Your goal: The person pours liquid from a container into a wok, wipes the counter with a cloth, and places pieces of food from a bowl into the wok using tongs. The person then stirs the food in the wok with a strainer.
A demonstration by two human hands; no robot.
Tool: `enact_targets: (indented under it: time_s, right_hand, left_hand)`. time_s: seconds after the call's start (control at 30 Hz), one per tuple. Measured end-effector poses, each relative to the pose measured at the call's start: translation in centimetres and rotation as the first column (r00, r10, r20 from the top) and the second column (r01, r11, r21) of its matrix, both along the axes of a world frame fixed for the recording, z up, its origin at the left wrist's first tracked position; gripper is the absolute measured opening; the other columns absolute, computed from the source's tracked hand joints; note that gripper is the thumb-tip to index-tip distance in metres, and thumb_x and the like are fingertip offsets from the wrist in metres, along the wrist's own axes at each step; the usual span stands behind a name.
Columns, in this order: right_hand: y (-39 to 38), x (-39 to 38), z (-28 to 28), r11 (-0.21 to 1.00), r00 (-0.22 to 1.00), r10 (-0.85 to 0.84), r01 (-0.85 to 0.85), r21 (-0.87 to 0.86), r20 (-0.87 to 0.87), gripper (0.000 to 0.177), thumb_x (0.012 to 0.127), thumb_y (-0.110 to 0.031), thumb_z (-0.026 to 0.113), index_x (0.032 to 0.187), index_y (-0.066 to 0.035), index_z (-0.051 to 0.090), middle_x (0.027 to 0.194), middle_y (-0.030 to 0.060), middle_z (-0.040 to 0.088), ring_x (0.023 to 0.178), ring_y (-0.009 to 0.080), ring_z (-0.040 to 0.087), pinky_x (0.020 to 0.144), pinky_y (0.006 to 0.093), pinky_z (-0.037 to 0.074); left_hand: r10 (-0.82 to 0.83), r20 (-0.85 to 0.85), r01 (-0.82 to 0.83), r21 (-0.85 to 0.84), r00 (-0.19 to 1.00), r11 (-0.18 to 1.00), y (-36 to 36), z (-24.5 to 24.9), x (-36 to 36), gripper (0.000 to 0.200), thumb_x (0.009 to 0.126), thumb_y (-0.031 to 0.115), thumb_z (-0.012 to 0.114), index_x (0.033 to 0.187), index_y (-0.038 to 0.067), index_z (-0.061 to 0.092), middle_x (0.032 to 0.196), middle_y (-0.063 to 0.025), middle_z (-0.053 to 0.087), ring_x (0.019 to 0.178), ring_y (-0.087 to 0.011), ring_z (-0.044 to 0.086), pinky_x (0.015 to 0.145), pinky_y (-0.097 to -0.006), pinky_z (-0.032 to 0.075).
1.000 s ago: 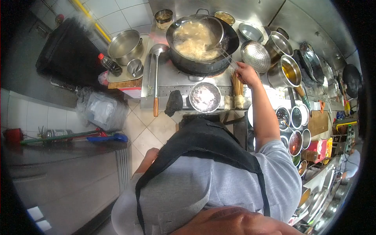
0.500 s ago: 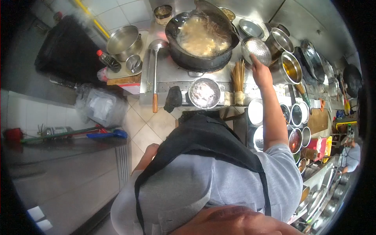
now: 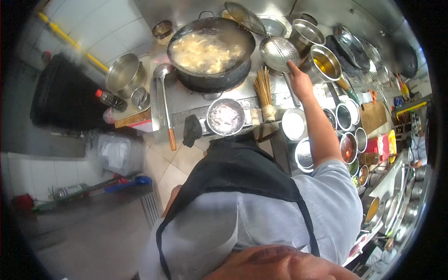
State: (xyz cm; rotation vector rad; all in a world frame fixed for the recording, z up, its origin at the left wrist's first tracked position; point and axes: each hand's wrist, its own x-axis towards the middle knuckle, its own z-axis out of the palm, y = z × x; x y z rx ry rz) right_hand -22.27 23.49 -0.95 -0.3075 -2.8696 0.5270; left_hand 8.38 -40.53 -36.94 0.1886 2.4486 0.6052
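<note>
My right hand [image 3: 302,85] is closed around the handle of a wire-mesh skimmer [image 3: 244,17], whose round head is raised at the far right rim of a black wok [image 3: 211,77]. Pale pieces of food [image 3: 205,52] bubble in the wok's liquid. Under the skimmer's handle lies a perforated metal strainer [image 3: 275,55], its own handle pointing back toward me. A sliver of my left hand or arm [image 3: 175,191] shows beside the apron; its fingers are hidden.
A ladle [image 3: 166,102] lies left of the wok. In front stand a pot of whitish, wet contents [image 3: 226,116] and a bamboo brush [image 3: 264,95]. To the right are a pot of yellow oil [image 3: 325,65] and several seasoning containers [image 3: 348,147]. A bottle [image 3: 112,100] stands left.
The wire skimmer has come up from the wok to its far right rim, still in my right hand. My view has shifted, and less of my left hand shows.
</note>
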Motion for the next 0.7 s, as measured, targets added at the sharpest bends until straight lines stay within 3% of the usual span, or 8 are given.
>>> enact_targets:
  time_s: [0.1,0.13,0.2,0.23,0.3,0.43,0.63,0.7]
  right_hand:
    - [2.8,-2.3,-2.6,0.999,0.959,-0.022,0.014,-0.028,-0.284,0.049,0.094,-0.015,0.053,0.142,-0.011,0.049,0.102,0.0215,0.07,0.09,0.0363,0.068,0.078,0.0424,0.053]
    - [3.4,-3.1,-2.2,0.943,0.968,-0.142,0.069,-0.324,-0.208,0.049,0.095,-0.014,0.052,0.143,-0.009,0.047,0.093,0.0169,0.069,0.076,0.0288,0.066,0.066,0.0372,0.051]
    - [3.3,-3.6,-0.6,0.628,0.955,-0.281,0.105,-0.771,-0.099,0.05,0.097,-0.011,0.05,0.146,-0.004,0.042,0.072,0.0018,0.057,0.048,0.0079,0.047,0.041,0.0228,0.035]
    - [4.2,-3.9,-0.2,0.627,0.954,-0.282,0.105,-0.772,-0.1,0.05,0.097,-0.011,0.05,0.146,-0.004,0.042,0.072,0.0018,0.057,0.048,0.0079,0.047,0.041,0.0228,0.035]
    - [6.4,-4.6,1.0,0.244,0.939,-0.342,0.061,-0.968,-0.028,0.055,0.097,-0.009,0.05,0.149,-0.004,0.035,0.068,0.0005,0.053,0.045,0.0082,0.042,0.038,0.0226,0.03]
    - [7.9,-5.9,1.7,0.113,0.938,-0.346,0.056,-0.992,0.013,0.053,0.093,-0.01,0.052,0.144,-0.006,0.039,0.068,0.0022,0.053,0.045,0.0085,0.041,0.039,0.0243,0.031]
    - [8.1,-14.2,-0.6,0.107,0.981,-0.176,0.106,-0.989,0.086,0.005,0.093,-0.006,0.051,0.094,-0.003,0.054,0.068,0.0037,0.053,0.047,0.0102,0.042,0.04,0.0245,0.031]
    - [8.2,-19.0,-3.4,-0.086,0.991,-0.108,0.069,-0.994,0.078,0.005,0.092,-0.001,0.047,0.092,0.002,0.051,0.07,0.0074,0.053,0.048,0.0119,0.043,0.04,0.0254,0.032]
  left_hand:
    - [0.02,0.02,-0.02,0.007,1.0,1.0,-0.3,0.7,-0.3,0.017,0.082,0.013,0.057,0.094,0.009,0.069,0.101,-0.0167,0.069,0.1,-0.0343,0.065,0.084,-0.0433,0.053]
    - [0.026,0.022,-0.026,0.009,0.999,1.0,-0.1,0.9,-0.6,0.017,0.082,0.013,0.057,0.094,0.009,0.069,0.101,-0.0166,0.069,0.1,-0.0343,0.065,0.084,-0.0433,0.054]
    - [0.038,0.028,-0.038,0.008,0.999,0.999,-0.5,1.2,-0.5,0.017,0.082,0.013,0.057,0.094,0.009,0.069,0.1,-0.0165,0.069,0.1,-0.0343,0.065,0.084,-0.0433,0.054]
    - [0.044,0.032,-0.045,0.009,0.999,0.999,-0.6,1.3,-0.4,0.017,0.082,0.013,0.058,0.094,0.009,0.069,0.1,-0.0165,0.069,0.1,-0.0342,0.065,0.084,-0.0433,0.054]
    - [0.058,0.04,-0.058,0.008,0.997,0.998,-0.5,1.8,-0.3,0.017,0.081,0.013,0.058,0.094,0.009,0.069,0.1,-0.0164,0.069,0.1,-0.0342,0.065,0.084,-0.0433,0.054]
    - [0.09,0.053,-0.09,0.002,0.995,0.996,-0.3,2.4,0.8,0.017,0.081,0.013,0.058,0.094,0.01,0.069,0.1,-0.0162,0.069,0.1,-0.0341,0.065,0.084,-0.0433,0.054]
    - [0.143,0.067,-0.142,-0.015,0.987,0.99,0.8,3.9,3.1,0.017,0.081,0.013,0.058,0.094,0.01,0.069,0.1,-0.0159,0.069,0.099,-0.034,0.065,0.083,-0.0433,0.054]
    - [0.167,0.071,-0.166,-0.024,0.983,0.986,1.2,4.6,4.4,0.017,0.081,0.013,0.059,0.094,0.01,0.069,0.1,-0.0158,0.069,0.099,-0.0339,0.065,0.083,-0.0433,0.054]
